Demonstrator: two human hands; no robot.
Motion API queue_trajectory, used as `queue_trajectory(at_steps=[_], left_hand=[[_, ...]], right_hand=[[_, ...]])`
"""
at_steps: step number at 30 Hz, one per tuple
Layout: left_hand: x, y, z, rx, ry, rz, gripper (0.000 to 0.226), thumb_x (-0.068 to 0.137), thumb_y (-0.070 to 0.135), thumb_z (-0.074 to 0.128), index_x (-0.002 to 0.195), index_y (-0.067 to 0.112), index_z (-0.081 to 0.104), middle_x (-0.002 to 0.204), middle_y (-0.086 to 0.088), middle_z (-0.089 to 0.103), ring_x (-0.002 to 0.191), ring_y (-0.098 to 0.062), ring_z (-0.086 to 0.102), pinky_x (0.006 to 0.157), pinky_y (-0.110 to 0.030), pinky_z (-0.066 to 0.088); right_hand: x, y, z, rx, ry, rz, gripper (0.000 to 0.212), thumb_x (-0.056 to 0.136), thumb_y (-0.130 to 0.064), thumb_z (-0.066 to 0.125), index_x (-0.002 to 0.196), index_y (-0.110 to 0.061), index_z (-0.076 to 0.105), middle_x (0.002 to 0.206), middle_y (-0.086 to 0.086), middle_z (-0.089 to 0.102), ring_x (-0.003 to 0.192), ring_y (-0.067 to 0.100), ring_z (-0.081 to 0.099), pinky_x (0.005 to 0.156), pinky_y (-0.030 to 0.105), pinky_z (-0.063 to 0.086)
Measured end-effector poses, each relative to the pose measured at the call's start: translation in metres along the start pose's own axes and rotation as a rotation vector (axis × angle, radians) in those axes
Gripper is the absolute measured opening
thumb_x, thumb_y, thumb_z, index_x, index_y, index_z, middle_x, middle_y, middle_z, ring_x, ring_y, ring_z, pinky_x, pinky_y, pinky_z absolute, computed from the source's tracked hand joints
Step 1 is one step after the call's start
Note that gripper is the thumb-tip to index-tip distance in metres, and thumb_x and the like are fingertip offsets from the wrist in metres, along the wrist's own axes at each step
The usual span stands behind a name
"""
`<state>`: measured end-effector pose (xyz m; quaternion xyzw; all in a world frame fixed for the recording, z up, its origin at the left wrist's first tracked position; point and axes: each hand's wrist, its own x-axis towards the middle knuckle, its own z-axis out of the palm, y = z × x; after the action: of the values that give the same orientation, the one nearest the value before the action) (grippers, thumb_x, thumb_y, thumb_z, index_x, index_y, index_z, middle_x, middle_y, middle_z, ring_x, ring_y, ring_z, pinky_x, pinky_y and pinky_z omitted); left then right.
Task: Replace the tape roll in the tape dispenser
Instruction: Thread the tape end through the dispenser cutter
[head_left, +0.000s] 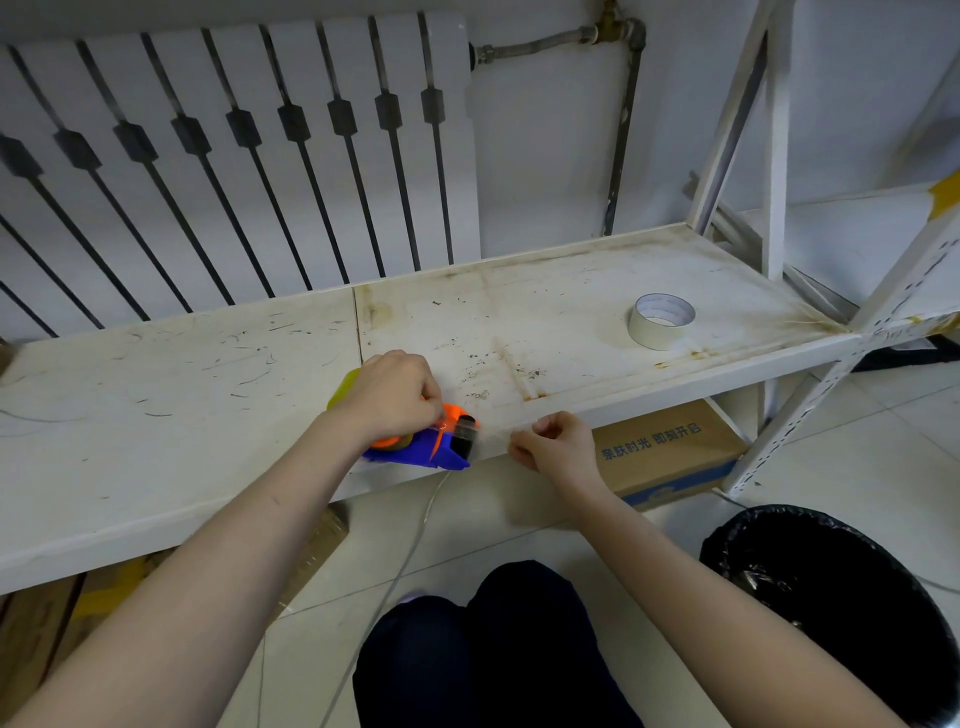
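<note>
Fingers (540, 427) of your right hand (558, 447) are pinched together on the free end of the clear tape (493, 432), drawing it out just beside the black roller at the dispenser's mouth. Your left hand (389, 397) is clamped down over the top of the tape dispenser (431, 446), fingers curled around the orange hub and the roll under it, pinning the blue body at the front edge of the shelf (182, 415). What roll sits in there is mostly hidden by your hand; only a yellowish rim shows at the back.

Further out, a white tape roll (661, 321) lies flat on the shelf, well apart from the dispenser, off to your right. A thin clear strand hangs from the dispenser toward the floor. A black-lined bin (831, 603) waits by your right knee.

My read: you're threading tape through the mouth, so a roll is seated and the feed is under way. Whether that white roll is the spare or the one taken out, I can't tell. Left to do, by the look of it: pull the end over the cutter and tidy the loose strand.
</note>
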<state>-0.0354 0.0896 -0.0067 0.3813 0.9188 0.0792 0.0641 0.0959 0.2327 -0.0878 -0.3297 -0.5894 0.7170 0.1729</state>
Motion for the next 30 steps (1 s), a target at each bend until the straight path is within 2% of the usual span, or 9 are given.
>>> queue_trajectory(at_steps=[6,10,14,22,26,30], left_hand=[[-0.001,0.000,0.004,0.071,0.020,0.009,0.027,0.068,0.035,0.053,0.070,0.021,0.075,0.086,0.000,0.070,0.091,-0.023,0.053,0.081,-0.033,0.040],[-0.003,0.003,0.003,0.092,0.041,0.050,0.019,0.074,0.038,0.062,0.083,0.031,0.077,0.091,0.004,0.068,0.097,-0.022,0.052,0.084,-0.032,0.037],[-0.002,0.002,0.003,0.109,0.022,0.053,0.021,0.077,0.044,0.065,0.091,0.032,0.076,0.097,0.003,0.067,0.103,-0.023,0.050,0.089,-0.034,0.037],[0.001,0.003,0.004,0.155,0.012,0.044,0.021,0.081,0.041,0.065,0.098,0.032,0.075,0.104,0.003,0.065,0.106,-0.022,0.048,0.093,-0.035,0.037],[0.002,0.007,0.008,0.192,0.038,0.031,0.021,0.081,0.040,0.066,0.099,0.032,0.074,0.104,0.002,0.065,0.106,-0.022,0.049,0.090,-0.033,0.034],[0.002,0.013,0.013,0.261,0.080,0.027,0.020,0.083,0.035,0.064,0.100,0.031,0.073,0.104,0.002,0.065,0.106,-0.022,0.050,0.089,-0.032,0.034]], right_hand=[[0.007,0.003,0.003,0.064,0.015,0.012,0.023,0.080,0.005,0.067,0.077,-0.009,0.048,0.080,0.010,0.056,0.070,0.022,0.066,0.059,0.020,0.058],[0.010,0.006,0.004,0.058,0.040,-0.002,0.021,0.081,0.003,0.066,0.078,-0.008,0.049,0.081,0.010,0.055,0.072,0.023,0.065,0.058,0.018,0.057],[0.012,0.010,0.005,0.063,0.058,-0.035,0.020,0.082,0.001,0.066,0.079,-0.009,0.049,0.082,0.012,0.056,0.077,0.026,0.065,0.059,0.017,0.056],[0.017,0.012,0.008,-0.033,0.080,-0.056,0.018,0.084,0.002,0.063,0.082,-0.008,0.048,0.075,0.006,0.055,0.066,0.016,0.065,0.057,0.016,0.056],[0.019,0.012,0.009,-0.058,0.097,-0.064,0.021,0.085,0.003,0.061,0.079,-0.010,0.046,0.073,0.004,0.054,0.064,0.016,0.063,0.059,0.020,0.056],[0.022,0.009,0.010,-0.094,0.112,-0.055,0.022,0.084,0.004,0.060,0.076,-0.012,0.046,0.074,0.004,0.053,0.067,0.020,0.063,0.066,0.029,0.057]])
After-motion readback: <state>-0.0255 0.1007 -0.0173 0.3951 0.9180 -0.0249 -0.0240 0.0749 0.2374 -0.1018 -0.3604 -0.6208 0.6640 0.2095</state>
